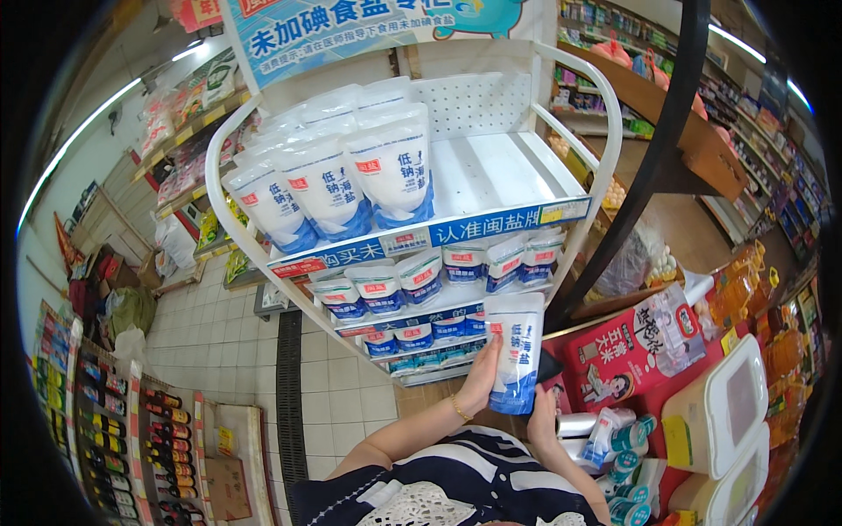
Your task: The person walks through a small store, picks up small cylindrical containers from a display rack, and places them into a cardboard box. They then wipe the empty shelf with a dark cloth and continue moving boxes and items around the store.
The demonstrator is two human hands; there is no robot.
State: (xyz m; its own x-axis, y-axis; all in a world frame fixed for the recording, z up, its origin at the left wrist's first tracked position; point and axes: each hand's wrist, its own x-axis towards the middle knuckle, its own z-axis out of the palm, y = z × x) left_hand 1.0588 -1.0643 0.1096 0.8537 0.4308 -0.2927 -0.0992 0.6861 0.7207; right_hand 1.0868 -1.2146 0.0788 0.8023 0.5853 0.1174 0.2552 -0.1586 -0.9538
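Observation:
In front of my torso, my left hand (pixel 485 375) grips the left edge of a white-and-blue stand-up salt pouch (pixel 515 355), held upright with its printed front towards me. My right hand (pixel 542 421) is at the pouch's lower right edge; its fingers are partly hidden, so its grip is unclear. A black item (pixel 549 367), perhaps a cloth, shows just behind the pouch near that hand. Beyond stands a white display rack (pixel 487 171). Matching large pouches (pixel 388 171) fill the left of its top shelf in rows, and smaller salt bags (pixel 421 276) line the shelves below.
On my right, a red rice package (pixel 631 355) lies beside white-lidded bins (pixel 717 407) and several teal-lidded containers (pixel 628 454). A dark post (pixel 648 151) rises beside the rack. Bottle shelves (pixel 168 434) stand at left, beyond a floor grate (pixel 289 394).

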